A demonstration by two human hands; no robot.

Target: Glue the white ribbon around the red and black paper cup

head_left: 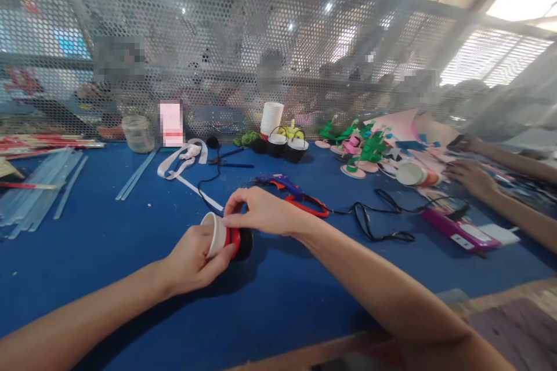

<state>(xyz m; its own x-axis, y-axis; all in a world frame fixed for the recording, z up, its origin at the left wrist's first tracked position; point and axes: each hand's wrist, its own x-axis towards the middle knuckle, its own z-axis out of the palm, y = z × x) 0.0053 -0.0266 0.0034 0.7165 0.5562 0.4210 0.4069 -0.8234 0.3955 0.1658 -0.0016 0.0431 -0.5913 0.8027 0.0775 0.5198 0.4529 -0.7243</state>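
Observation:
My left hand [195, 258] grips a paper cup [221, 237] that lies tilted on its side above the blue table, its white mouth toward me. A red band and a black base show on the cup. The left fingers reach into the mouth while the thumb presses on the red part. At the upper side of the cup, my right hand [256, 211] has thumb and fingers pinched together. A white ribbon [200, 194] and a thin black cord [201, 185] run up to these fingertips; what they pinch is hidden. Just beyond lies a blue glue gun [281, 182] beside red-handled scissors [308, 207].
Clear glue sticks [37, 191] lie at left near a plastic jar [138, 133]. Stacked cups [271, 117] and small black-and-white buckets [297, 149] stand behind. Green and pink craft pieces [361, 148], a purple power strip [459, 231] and another person's hand [474, 179] are at right.

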